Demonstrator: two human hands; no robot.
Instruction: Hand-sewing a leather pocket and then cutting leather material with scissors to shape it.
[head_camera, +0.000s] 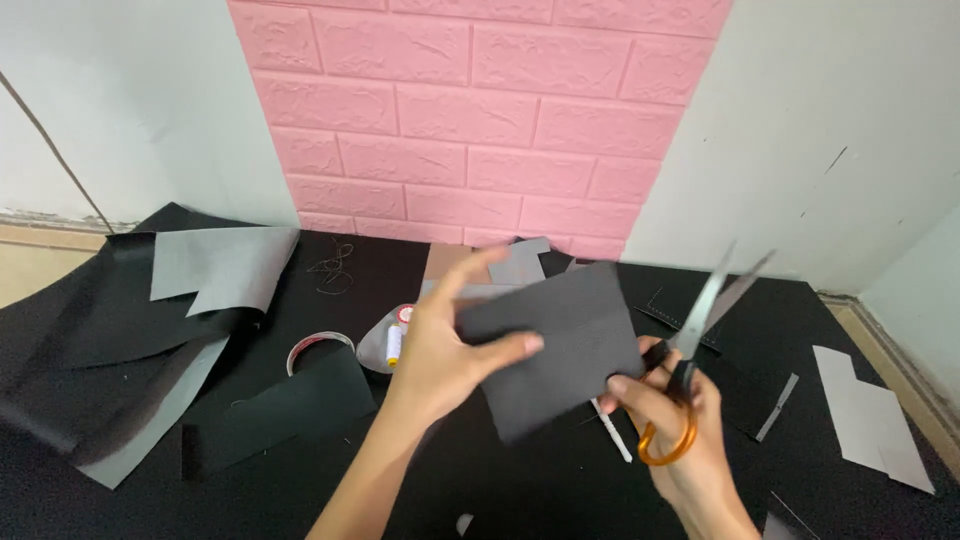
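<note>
The left hand (440, 345) holds a dark grey rectangular sheet (555, 345) in the air above the black floor covering (500, 480), thumb on its front and fingers behind. The right hand (680, 440) grips orange-handled scissors (690, 350), blades apart and pointing up, just beside the sheet's right edge. A tape roll (318, 348) and a small thread spool (394, 345) lie near the left hand
</note>
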